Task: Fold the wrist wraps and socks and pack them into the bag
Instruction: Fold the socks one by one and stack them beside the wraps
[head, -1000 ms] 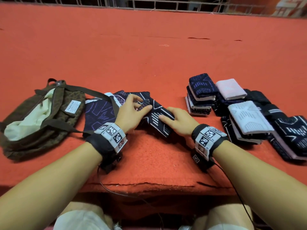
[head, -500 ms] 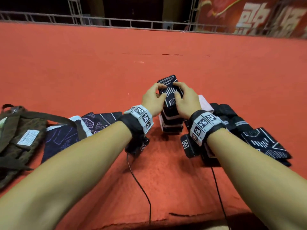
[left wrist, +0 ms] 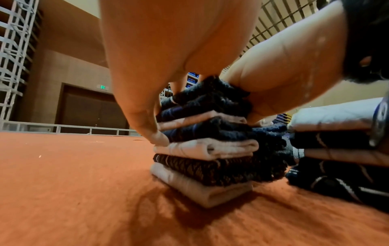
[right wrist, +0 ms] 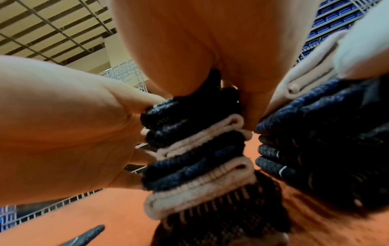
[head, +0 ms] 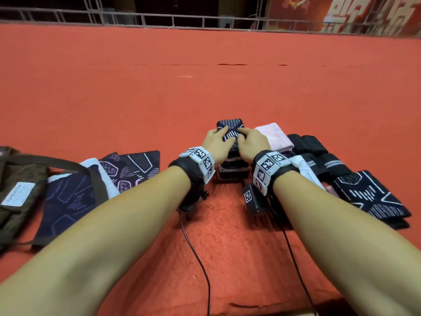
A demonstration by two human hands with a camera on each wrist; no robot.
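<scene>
A folded dark sock with white stripes (head: 229, 127) lies on top of a stack of folded dark and pale pieces (left wrist: 206, 149) at the middle of the red carpet. My left hand (head: 216, 145) clasps the sock from the left, fingers curved over its top and one digit (left wrist: 147, 126) running down the stack's side. From the right, my right hand (head: 250, 142) clasps it too, thumb (right wrist: 249, 114) down between this stack and the neighbouring one. The brown bag (head: 13, 190) lies at the far left.
Two flat dark patterned socks (head: 68, 197) (head: 134, 169) lie beside the bag under its strap. Right of the stack sit a folded pink piece (head: 273, 137), black rolled wraps (head: 312, 144) and a dark white-lined sock (head: 369, 195). A metal railing (head: 159, 19) borders the far carpet.
Both hands carried the folded dark sock from beside the bag over to the stack on the right and set it on top. The head view has tilted up.
</scene>
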